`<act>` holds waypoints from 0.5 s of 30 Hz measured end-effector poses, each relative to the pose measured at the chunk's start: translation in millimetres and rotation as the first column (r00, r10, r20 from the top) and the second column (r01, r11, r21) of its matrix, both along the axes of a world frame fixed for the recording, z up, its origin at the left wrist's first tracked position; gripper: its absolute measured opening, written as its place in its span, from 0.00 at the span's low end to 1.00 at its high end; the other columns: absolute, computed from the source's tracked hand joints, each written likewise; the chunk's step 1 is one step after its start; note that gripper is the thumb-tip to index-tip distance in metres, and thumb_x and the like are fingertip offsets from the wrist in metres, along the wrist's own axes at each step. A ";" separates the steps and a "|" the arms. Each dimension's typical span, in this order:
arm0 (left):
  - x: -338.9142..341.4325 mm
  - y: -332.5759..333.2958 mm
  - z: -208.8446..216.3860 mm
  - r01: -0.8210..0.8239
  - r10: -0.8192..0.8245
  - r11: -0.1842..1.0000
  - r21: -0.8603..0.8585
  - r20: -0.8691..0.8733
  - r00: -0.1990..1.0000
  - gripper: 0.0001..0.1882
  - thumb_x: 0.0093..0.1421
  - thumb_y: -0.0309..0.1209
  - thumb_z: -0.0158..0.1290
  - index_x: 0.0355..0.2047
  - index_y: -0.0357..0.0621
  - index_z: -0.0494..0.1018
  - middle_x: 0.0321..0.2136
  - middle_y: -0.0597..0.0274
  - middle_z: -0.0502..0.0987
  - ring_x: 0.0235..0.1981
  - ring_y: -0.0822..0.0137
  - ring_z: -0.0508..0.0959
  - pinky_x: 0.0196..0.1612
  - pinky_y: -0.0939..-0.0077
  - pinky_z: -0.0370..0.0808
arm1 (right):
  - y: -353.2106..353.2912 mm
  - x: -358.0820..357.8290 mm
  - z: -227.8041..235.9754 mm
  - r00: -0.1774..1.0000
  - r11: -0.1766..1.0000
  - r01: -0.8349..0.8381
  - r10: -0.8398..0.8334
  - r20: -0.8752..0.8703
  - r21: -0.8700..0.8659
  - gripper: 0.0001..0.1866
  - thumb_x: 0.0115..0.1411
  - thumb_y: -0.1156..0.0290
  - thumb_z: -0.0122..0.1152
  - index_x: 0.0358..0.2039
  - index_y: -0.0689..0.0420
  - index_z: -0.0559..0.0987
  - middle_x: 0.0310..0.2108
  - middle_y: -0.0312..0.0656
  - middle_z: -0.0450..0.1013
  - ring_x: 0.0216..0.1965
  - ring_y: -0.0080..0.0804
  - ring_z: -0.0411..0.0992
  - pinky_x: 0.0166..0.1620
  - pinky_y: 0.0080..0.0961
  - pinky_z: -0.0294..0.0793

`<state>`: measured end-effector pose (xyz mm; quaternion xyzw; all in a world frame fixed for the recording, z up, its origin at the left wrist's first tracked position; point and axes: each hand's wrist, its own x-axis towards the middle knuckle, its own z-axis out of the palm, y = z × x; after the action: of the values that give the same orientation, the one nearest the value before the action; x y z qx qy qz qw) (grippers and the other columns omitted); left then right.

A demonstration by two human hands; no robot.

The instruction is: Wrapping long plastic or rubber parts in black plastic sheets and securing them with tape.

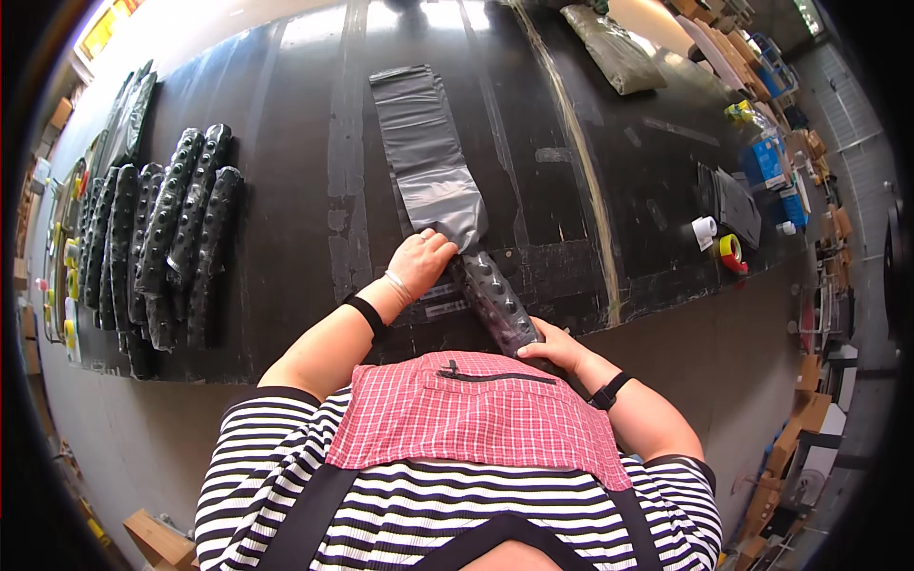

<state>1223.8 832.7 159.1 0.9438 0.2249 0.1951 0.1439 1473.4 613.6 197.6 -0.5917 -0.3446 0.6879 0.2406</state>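
Note:
A long grey plastic sleeve (426, 143) lies flat on the black table, pointing away from me. Its near end bunches up at the far tip of a black tube with round bumps (492, 297), which slants toward my apron. My left hand (424, 261) is closed on the gathered sleeve where the two meet; how far the tube reaches inside is hidden. Down at the tube's near end, my right hand (554, 346) wraps round it, thumb on top.
Several wrapped bumpy tubes (181, 219) are piled at the table's left. A folded olive-grey bag (614, 49) lies at the far right. Nearer on that side are a white roll (704, 231), a red-and-yellow tape roll (732, 255) and dark flat sheets (731, 205). The table's front edge runs close to me.

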 end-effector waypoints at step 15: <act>27.1 51.0 -0.1 -0.512 0.388 0.687 -0.515 -0.335 0.859 0.14 0.54 0.33 0.52 0.36 0.38 0.79 0.38 0.43 0.80 0.44 0.45 0.79 0.50 0.57 0.75 | 94.6 -24.8 11.8 0.995 0.984 0.001 -0.019 0.101 0.180 0.36 0.51 0.58 0.70 0.56 0.65 0.69 0.48 0.42 0.74 0.48 0.28 0.70 0.56 0.28 0.68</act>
<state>1250.9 883.7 159.0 0.7813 0.5126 0.0494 0.3526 1448.7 708.2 209.4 -0.6039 -0.4140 0.6215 0.2785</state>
